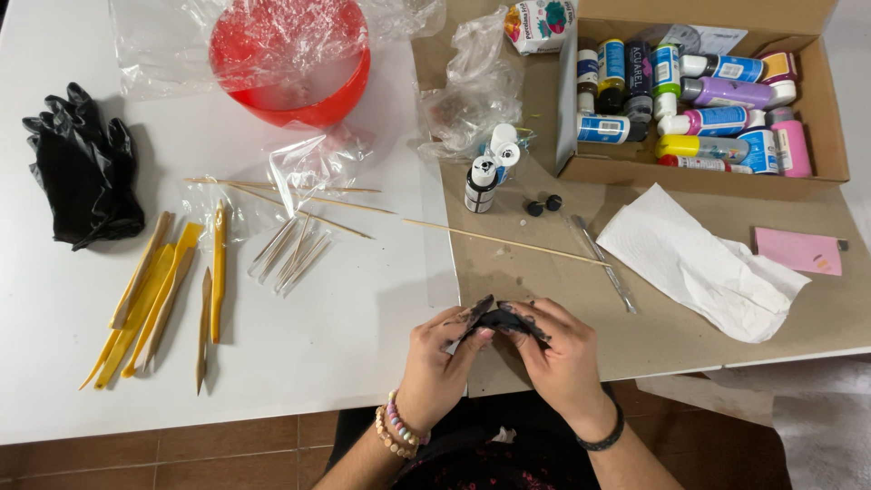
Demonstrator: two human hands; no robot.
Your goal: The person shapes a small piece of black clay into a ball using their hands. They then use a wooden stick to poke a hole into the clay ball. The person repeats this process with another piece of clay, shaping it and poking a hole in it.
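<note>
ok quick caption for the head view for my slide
Left hand and right hand pinch a black lump of clay at a table edge, beside yellow modelling tools.

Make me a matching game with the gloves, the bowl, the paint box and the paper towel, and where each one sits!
Things:
1. gloves
2. bowl
3. paint box
4. paper towel

Places:
A. top right, full of bottles
B. far left on the white table
C. on the brown card, right of the hands
D. top middle, under clear plastic wrap

Pairs: 1-B, 2-D, 3-A, 4-C
</note>
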